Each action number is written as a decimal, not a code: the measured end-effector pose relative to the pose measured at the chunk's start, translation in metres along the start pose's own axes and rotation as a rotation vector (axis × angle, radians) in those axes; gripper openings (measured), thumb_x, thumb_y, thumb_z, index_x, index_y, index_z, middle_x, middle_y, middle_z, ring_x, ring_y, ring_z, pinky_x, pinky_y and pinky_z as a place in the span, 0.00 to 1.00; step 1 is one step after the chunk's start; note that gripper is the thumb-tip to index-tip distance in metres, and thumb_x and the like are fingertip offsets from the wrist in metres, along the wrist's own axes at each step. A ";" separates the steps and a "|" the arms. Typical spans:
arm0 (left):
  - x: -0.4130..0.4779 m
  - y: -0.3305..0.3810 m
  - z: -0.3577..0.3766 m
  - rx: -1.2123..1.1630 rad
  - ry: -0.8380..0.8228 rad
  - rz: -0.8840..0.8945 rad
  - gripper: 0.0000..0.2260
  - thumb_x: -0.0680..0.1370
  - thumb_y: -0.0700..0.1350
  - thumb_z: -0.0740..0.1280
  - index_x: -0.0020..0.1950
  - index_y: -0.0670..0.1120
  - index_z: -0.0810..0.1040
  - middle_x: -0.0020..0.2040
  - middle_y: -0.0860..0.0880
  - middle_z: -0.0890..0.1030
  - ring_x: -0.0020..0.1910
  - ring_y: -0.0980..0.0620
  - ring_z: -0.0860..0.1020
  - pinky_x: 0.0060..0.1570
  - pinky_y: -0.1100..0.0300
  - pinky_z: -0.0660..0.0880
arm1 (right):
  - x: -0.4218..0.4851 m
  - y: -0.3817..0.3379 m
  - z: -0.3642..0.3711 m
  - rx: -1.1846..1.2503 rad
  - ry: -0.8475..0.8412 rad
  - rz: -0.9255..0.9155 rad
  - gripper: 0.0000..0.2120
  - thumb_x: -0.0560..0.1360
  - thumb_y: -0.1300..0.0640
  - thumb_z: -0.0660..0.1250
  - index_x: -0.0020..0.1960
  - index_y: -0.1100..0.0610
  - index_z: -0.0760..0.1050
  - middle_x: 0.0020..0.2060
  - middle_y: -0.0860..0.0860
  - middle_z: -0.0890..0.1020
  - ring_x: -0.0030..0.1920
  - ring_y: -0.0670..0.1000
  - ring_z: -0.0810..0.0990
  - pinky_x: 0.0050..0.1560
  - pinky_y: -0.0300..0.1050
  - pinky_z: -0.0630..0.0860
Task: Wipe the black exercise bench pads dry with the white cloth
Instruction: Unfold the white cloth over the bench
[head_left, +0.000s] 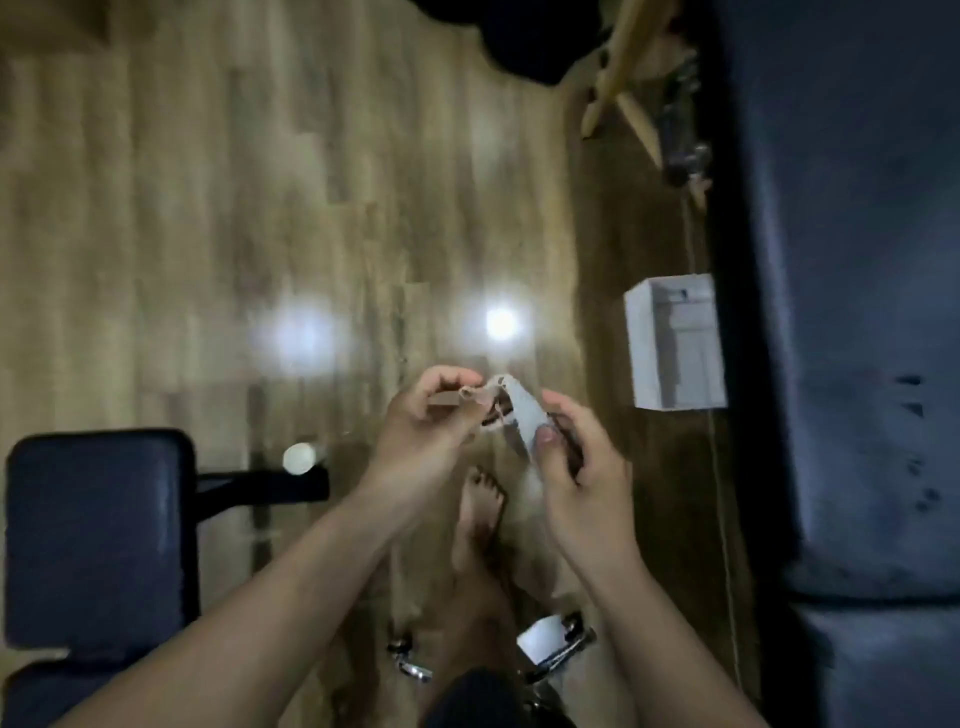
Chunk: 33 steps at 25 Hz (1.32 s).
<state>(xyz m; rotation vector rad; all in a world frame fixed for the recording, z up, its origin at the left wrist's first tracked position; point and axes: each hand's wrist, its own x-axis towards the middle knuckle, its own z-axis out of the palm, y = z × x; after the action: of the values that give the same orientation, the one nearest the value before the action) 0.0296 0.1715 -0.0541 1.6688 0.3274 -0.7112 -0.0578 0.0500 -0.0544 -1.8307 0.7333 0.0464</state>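
Both hands raised over wooden floor (208, 208), frame centre. Left hand (421, 421) pinches top edge of white cloth (519, 415); right hand (576, 462), at 4 o'clock from it, grips lower end. Cloth stretched between them. Black bench pad (98, 535) at 8 o'clock, untouched. White box (675, 343) at 2 o'clock.

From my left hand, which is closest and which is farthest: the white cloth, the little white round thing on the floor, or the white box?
1. White cloth: pinched in the left hand itself, shared with the right hand.
2. White round thing: on the floor to the left, by the black bench pad.
3. White box: off to the right.
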 end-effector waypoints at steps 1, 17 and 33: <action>-0.006 -0.015 -0.038 -0.108 0.127 -0.095 0.07 0.75 0.38 0.72 0.49 0.46 0.77 0.46 0.49 0.80 0.39 0.58 0.80 0.38 0.63 0.77 | -0.002 -0.011 0.031 0.103 -0.133 0.098 0.12 0.79 0.63 0.63 0.58 0.50 0.77 0.48 0.38 0.81 0.50 0.36 0.79 0.49 0.28 0.73; -0.335 -0.347 -0.402 -0.466 0.642 -0.229 0.14 0.70 0.56 0.72 0.50 0.49 0.81 0.44 0.54 0.84 0.46 0.59 0.82 0.47 0.64 0.76 | -0.366 0.021 0.410 -0.511 -1.153 -0.062 0.13 0.73 0.50 0.61 0.44 0.59 0.76 0.38 0.53 0.83 0.42 0.53 0.80 0.48 0.53 0.76; -0.234 -0.374 -0.464 -0.949 0.845 -0.220 0.04 0.78 0.35 0.66 0.52 0.38 0.73 0.36 0.44 0.73 0.36 0.53 0.72 0.37 0.65 0.72 | -0.302 0.006 0.529 -0.352 -1.104 -0.094 0.13 0.78 0.67 0.62 0.44 0.51 0.79 0.37 0.44 0.82 0.39 0.41 0.78 0.42 0.34 0.74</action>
<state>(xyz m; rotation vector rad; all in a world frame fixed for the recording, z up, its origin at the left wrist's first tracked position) -0.2398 0.7414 -0.1664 0.9201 1.2426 0.0870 -0.1397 0.6451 -0.1535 -1.7988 -0.1600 1.0835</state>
